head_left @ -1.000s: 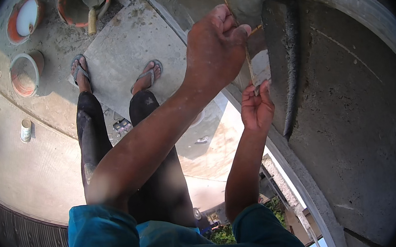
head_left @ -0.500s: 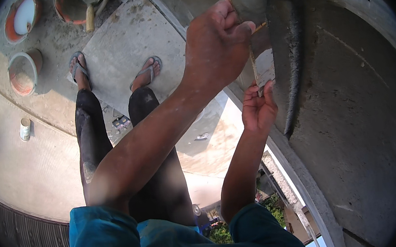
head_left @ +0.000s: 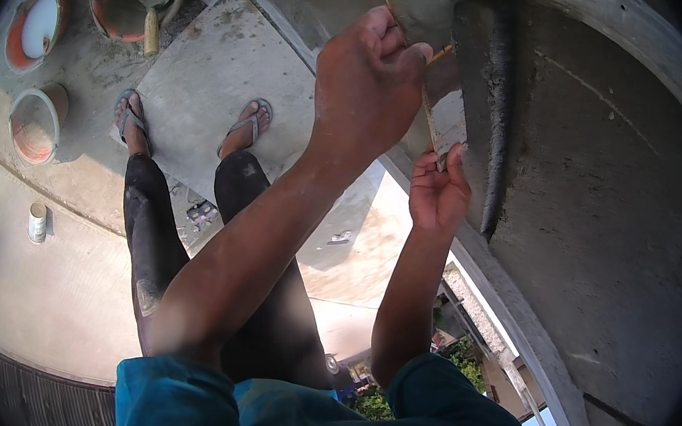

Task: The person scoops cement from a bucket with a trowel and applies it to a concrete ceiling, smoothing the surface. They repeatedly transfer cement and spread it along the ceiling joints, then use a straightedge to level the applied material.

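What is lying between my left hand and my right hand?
In the head view, a thin brown strip spans the gap from the left hand to the right hand; a pale flat surface shows beside it, on its right.

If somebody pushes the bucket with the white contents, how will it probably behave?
The bucket is probably heavier than an empty one, as white contents show inside. These look smooth and liquid, so a quick push might make them slosh. It seems fairly stiff, since its shape looks round.
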